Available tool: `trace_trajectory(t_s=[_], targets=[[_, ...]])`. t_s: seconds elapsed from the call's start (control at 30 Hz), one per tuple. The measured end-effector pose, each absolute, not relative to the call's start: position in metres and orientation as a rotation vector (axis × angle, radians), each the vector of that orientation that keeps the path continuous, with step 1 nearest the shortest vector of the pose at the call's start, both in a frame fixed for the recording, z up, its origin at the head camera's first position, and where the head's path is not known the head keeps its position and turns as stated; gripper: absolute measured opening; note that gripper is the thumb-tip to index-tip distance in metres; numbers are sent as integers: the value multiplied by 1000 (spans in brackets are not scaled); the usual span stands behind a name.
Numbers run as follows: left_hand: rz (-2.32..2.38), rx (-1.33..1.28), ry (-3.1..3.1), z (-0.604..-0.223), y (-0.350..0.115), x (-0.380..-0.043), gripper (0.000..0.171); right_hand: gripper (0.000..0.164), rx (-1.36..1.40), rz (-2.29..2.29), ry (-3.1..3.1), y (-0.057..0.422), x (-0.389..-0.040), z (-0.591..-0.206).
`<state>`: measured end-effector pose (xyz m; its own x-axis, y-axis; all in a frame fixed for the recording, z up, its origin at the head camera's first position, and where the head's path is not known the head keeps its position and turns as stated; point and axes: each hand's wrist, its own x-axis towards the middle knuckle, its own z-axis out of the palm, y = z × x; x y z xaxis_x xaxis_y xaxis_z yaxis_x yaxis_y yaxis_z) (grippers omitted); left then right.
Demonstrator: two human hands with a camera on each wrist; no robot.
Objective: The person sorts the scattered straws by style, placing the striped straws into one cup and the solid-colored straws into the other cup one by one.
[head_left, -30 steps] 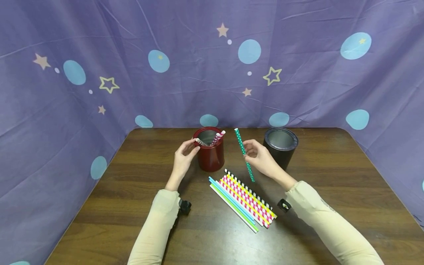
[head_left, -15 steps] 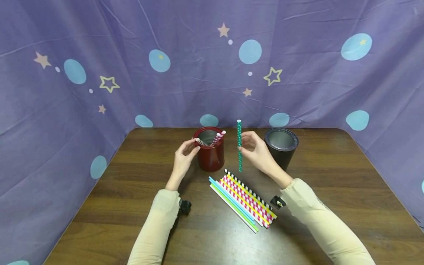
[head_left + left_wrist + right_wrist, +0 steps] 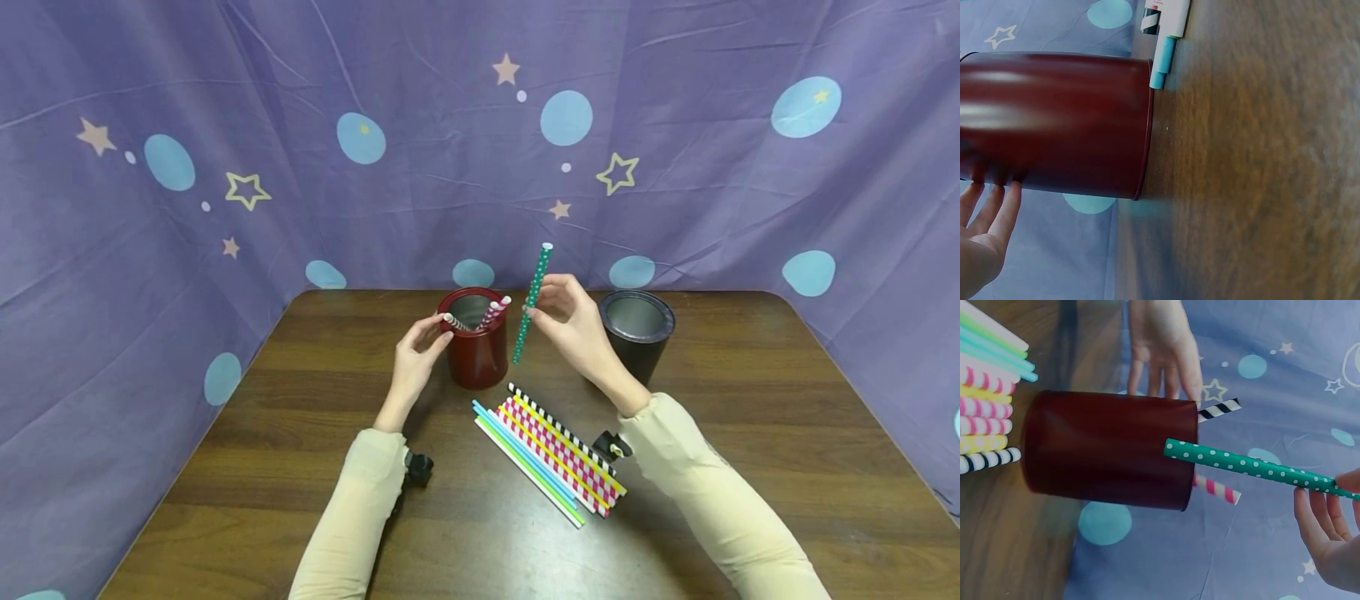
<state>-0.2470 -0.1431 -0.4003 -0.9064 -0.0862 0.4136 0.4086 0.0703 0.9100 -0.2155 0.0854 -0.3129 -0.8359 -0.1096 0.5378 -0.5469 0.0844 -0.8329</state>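
In the head view my right hand (image 3: 570, 321) pinches a green paper straw (image 3: 533, 296) with white dots between thumb and fingers, raised above the table just right of the dark red can (image 3: 477, 360). Its lower end tilts toward the can and overlaps the can's side in the right wrist view. A black-and-white striped straw (image 3: 1220, 410) and pink-and-white straws (image 3: 1217, 489) stick out of the can's mouth. With extended fingers (image 3: 1005, 215), my left hand (image 3: 417, 354) touches the can's left side near the rim.
Several loose paper straws (image 3: 551, 454), striped, checked and plain, lie side by side on the wooden table (image 3: 247, 492) in front of the red can. Behind my right wrist stands a black can (image 3: 637, 346). A purple patterned cloth (image 3: 450, 208) hangs behind the table.
My right hand has moved left and up with the green straw, toward the red can. The straw's top has swung to the right, its lower end to the left. My left hand stays put.
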Motion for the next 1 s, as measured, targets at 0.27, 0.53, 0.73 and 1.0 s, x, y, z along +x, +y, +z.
trace_trajectory(t_s=[0.27, 0.53, 0.73, 1.0], targets=[[-1894, -328, -2004, -398, -143, -246, 32, 31, 673, 1915, -1853, 77, -227, -309], [-1896, -325, -2003, -398, -143, -246, 32, 28, 624, 2004, -1739, 68, -232, -303], [-1898, -331, -2000, -398, -143, -245, 32, 27, 615, 2009, -1709, 62, -234, -303], [-1913, -330, -2001, -398, -143, -245, 33, 28, 575, 1963, -1774, 58, -236, -311]])
